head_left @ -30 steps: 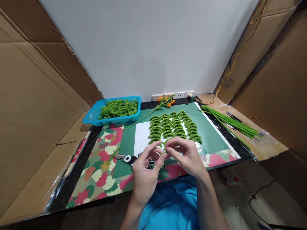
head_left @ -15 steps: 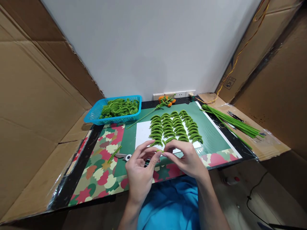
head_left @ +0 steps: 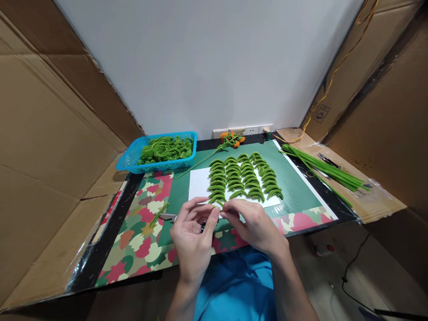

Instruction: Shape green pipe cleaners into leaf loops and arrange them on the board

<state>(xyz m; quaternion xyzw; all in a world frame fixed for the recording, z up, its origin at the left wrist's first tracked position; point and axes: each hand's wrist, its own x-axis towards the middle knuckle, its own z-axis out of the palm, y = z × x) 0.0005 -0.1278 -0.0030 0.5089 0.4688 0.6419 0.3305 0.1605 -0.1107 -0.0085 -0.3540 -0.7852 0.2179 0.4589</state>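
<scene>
My left hand point(head_left: 195, 227) and my right hand point(head_left: 252, 223) meet at the near edge of the white sheet point(head_left: 199, 183). Between their thumbs and fingertips they pinch a short green pipe cleaner point(head_left: 216, 207), mostly covered by the fingers. Just beyond lie several curved green pipe cleaner pieces point(head_left: 234, 176), bent like leaves and set out in columns on the sheet. Scissors point(head_left: 167, 217) lie left of my left hand, their handles hidden behind it. Two or so short green pipe cleaner lengths point(head_left: 159, 215) rest across the blades.
A blue basket point(head_left: 133, 167) at the back left holds a heap of bent green pieces. An orange-and-green pipe cleaner flower stem point(head_left: 230, 141) lies at the back. Long green pipe cleaners point(head_left: 327, 167) and small snips point(head_left: 329, 160) lie right. Cardboard walls point(head_left: 50, 133) flank the table.
Both hands have shifted slightly left, still pinching the green pipe cleaner. My right fingers have curled further over it. The pieces on the table have stayed in place.
</scene>
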